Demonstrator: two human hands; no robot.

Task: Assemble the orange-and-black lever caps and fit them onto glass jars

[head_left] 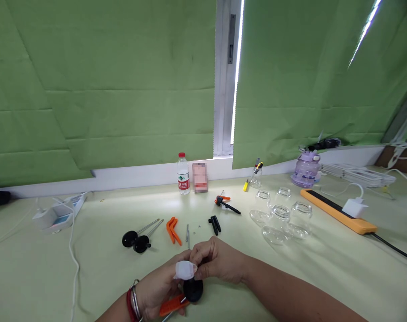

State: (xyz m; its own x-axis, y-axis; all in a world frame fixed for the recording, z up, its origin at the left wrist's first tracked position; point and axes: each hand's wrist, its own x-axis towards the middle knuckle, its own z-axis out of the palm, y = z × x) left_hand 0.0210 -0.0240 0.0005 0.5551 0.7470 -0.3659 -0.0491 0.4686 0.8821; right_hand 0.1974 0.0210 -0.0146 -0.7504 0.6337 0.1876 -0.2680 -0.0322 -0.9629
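My left hand [158,288] is closed round a tool with a round black knob [193,290] and an orange handle piece [171,306]; a white bandage wraps one fingertip [186,270]. Bracelets sit on that wrist. My right hand [218,260] pinches at the top of the same tool, fingers curled together just above the black knob. What it pinches is too small to make out. On the table beyond my hands lie two black-knobbed metal rods [139,238], two orange handles [173,230], a thin metal pin [187,234] and two black handles [214,223].
Several clear glass jars [281,218] lie at the right. An orange power strip [337,210] with a white charger, a purple water jug [306,170], a water bottle [183,174], an orange-and-black tool [225,202] and a white power strip [60,212] at the left stand on the pale table.
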